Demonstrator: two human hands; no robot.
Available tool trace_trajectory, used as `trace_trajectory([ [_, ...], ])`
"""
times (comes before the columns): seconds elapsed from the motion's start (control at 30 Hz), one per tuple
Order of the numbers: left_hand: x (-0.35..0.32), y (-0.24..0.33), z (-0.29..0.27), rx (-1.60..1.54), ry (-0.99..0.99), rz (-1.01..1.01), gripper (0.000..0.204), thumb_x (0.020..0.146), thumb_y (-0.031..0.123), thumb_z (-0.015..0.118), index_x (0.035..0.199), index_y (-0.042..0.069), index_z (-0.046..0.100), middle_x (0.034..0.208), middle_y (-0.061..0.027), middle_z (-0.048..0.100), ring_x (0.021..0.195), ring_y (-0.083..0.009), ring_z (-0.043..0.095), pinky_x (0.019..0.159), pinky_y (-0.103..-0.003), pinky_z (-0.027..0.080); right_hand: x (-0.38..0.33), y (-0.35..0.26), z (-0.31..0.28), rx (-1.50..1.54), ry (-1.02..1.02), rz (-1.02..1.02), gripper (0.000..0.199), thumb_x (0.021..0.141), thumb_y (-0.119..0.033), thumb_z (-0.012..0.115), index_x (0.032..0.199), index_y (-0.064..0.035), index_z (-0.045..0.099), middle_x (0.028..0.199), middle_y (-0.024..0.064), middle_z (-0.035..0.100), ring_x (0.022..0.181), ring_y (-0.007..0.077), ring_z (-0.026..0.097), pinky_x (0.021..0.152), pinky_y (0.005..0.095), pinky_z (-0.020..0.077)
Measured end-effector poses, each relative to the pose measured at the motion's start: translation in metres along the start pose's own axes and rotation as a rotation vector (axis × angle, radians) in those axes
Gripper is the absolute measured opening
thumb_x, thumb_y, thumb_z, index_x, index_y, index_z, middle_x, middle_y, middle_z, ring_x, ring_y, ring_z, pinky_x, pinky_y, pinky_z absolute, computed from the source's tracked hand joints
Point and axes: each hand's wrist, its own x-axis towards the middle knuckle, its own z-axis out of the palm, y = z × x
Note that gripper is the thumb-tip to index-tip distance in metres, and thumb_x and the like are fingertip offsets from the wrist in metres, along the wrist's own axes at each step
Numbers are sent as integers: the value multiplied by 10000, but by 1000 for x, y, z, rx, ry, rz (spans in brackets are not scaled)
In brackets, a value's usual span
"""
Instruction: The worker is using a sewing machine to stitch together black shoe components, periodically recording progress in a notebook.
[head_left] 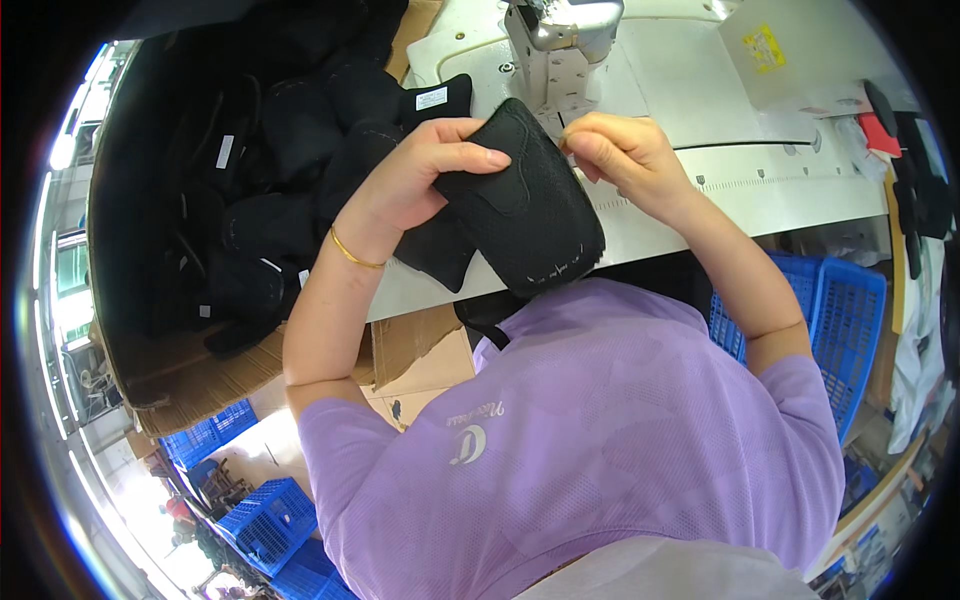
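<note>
A black padded fabric piece (550, 205) with rounded corners hangs tilted in front of the sewing machine (562, 60). White stitch marks run along its lower edge, and a curved seam shows on its face. My left hand (430, 165) grips it by the upper left side, thumb on the front and fingers behind. Close to its upper right edge, my right hand (630, 160) is closed in a pinch; what lies between those fingertips is too small to make out. Below my left hand, another black piece (440, 250) hangs at the table edge.
A cardboard box (215, 385) heaped with black fabric pieces (300, 130), some with white labels, stands at the left. The white machine table (740, 185) carries a ruler scale. Blue plastic baskets (850, 330) stand at the right, with more blue baskets (268, 525) at the lower left.
</note>
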Motion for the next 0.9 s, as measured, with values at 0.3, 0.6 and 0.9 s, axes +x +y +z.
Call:
trace_trajectory([
  [0.3,4,-36,4,1735,831,714,566,880,514,615,983,-42,622,869,-129,590,761,-315,588,658,-405,499,-12,0,-50,76,63,741,331,793,-252,705,1000,4,670,888,46,674,778,121,621,704,252,491],
  [0.6,30,-16,-26,1720,1103,85,267,790,165,557,968,-34,566,918,-246,642,889,-393,644,776,-476,528,34,12,-109,-307,573,407,418,879,-471,648,733,-81,624,605,-59,512,506,26,360,500,202,271],
  [0.9,3,-22,14,-408,351,469,355,793,-67,523,1135,17,563,1123,-107,628,1040,-242,618,919,-406,508,4,-27,21,168,303,366,240,957,-233,616,914,3,616,694,17,615,586,47,493,533,232,396],
])
